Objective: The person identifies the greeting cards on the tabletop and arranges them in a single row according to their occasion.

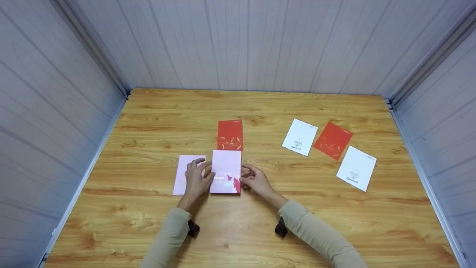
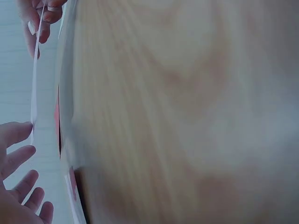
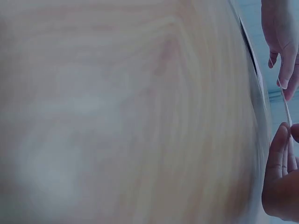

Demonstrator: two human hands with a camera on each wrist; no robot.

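A pink card (image 1: 225,163) with a darker pink figure in its lower right corner is held up between both hands, above the table. My left hand (image 1: 197,178) pinches its left edge between thumb and finger, the other fingers spread. At the right edge, my right hand (image 1: 256,180) grips the card with thumb and fingers. Both wrist views show the card (image 2: 34,88) edge-on, apart from the tabletop. Under my left hand lies a second pink card (image 1: 180,182), partly covered. Just beyond the held card lies a red card (image 1: 230,130) with gold marks.
To the right on the wooden table (image 1: 260,238) lie a white card (image 1: 299,136) with a heart drawing, a tilted red card (image 1: 333,140) and another white card (image 1: 357,167). Pale panelled walls (image 1: 238,44) enclose the table at the back and both sides.
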